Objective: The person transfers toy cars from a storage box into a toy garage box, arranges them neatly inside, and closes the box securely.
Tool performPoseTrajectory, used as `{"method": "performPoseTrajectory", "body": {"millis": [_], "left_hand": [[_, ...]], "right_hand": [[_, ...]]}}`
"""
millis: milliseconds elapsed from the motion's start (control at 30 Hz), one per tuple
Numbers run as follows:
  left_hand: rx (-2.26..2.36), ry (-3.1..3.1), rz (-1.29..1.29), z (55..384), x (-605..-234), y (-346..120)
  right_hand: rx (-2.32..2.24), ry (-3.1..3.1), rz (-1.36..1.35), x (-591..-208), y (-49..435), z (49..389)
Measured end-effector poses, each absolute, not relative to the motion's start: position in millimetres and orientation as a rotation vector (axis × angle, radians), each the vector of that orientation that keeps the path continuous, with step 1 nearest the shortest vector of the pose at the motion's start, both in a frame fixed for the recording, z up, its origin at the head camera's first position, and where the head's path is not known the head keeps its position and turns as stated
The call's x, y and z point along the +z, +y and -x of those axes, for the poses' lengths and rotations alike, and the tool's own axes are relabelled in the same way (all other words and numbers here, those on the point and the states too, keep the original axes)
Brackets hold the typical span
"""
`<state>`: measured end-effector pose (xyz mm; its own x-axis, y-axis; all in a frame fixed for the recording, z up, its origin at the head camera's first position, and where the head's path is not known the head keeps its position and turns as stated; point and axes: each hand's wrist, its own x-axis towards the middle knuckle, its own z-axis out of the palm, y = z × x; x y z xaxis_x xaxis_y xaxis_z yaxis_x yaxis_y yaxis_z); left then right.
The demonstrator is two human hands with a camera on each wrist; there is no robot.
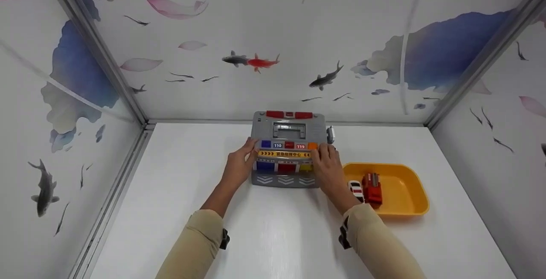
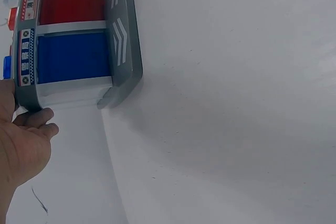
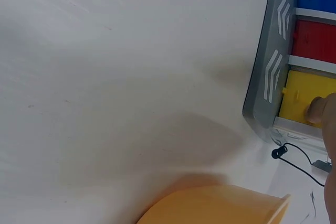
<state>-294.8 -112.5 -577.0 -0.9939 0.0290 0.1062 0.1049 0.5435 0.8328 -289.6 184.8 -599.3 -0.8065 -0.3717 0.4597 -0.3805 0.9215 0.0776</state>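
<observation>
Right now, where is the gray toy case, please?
In the head view, the gray toy case is between the left hand and the right hand, near the back wall and to the left of the yellow tray.

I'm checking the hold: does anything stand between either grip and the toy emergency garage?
Nothing visible does: the left grip and right grip both hold the toy emergency garage at its sides. The orange tray holding the white toy car and red toy fire truck stands off to the right, not between them.
</observation>
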Motion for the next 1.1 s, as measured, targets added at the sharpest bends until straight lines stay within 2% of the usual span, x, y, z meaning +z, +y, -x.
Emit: {"method": "performPoseTrajectory", "body": {"millis": [567, 1100], "left_hand": [[-1.505, -2.672, 0.127, 294.6, -577.1, -113.5], [-1.436, -2.693, 0.140, 296.1, -575.1, -113.7]], "right_hand": [[0.135, -2.651, -0.517, -601.9, 184.0, 286.7], [0.361, -2.746, -0.551, -584.5, 196.1, 275.8]]}}
